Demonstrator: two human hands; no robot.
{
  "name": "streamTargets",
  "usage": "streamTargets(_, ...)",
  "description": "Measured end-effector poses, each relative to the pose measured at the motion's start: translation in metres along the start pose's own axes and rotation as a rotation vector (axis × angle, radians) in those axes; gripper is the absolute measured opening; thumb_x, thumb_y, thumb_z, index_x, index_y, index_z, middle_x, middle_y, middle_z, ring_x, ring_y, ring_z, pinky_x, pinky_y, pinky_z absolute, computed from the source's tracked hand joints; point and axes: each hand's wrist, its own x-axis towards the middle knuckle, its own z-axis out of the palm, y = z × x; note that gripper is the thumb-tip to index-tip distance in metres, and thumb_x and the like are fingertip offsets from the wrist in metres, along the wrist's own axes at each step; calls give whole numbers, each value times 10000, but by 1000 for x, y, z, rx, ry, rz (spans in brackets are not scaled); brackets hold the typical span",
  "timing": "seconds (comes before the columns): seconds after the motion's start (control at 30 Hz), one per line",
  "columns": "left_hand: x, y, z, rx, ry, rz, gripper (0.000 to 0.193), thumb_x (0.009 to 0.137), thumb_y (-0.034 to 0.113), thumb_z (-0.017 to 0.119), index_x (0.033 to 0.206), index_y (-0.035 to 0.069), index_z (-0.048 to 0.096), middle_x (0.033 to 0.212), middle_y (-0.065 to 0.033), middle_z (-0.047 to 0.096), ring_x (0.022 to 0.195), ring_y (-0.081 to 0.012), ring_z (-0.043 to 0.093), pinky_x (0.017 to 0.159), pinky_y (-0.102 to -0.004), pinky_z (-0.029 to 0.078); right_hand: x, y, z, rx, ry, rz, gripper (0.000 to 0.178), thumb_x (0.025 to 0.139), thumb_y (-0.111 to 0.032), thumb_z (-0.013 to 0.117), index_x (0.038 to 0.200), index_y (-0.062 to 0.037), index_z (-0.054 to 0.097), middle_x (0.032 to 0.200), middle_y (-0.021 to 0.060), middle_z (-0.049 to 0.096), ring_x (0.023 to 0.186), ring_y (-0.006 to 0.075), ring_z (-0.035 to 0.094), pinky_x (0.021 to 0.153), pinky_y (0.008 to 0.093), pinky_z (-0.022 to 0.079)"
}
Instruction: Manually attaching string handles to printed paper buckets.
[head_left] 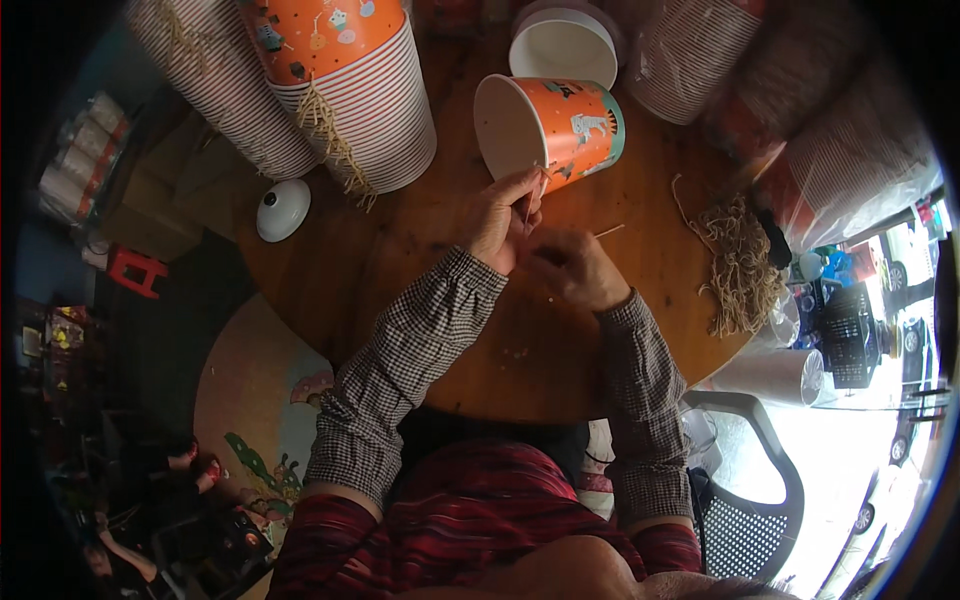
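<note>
We look through one head-worn fisheye camera, set above the near edge of the desk and facing steeply down. We cover the desk at close range, with the hands above it and the wearer's red-striped clothing along its near edge.

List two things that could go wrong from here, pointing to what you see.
The orange bucket lies on its side close to the left hand, so a nudge might roll it. The tangled cords sit near the edge of the wooden table; pulling one could drag others off.
</note>
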Motion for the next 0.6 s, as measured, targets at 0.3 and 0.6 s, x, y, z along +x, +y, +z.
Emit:
streamTargets(0.3,-2,24,15,16,127,186,114,849,146,656,922,60,637,762,33,565,644,-69,489,614,-205,378,0,5,5,175,-168,109,86,825,-42,582,900,-7,608,729,63,605,684,122,575,649,285,481)
streamTargets(0.6,-36,57,20,1233,-53,1006,41,827,-14,631,859,-35,616,841,-68,599,738,-142,640,665,-237,525,1,-12,14,231,12,81,73,859,-34,592,925,-8,606,759,29,608,710,81,565,642,239,473)
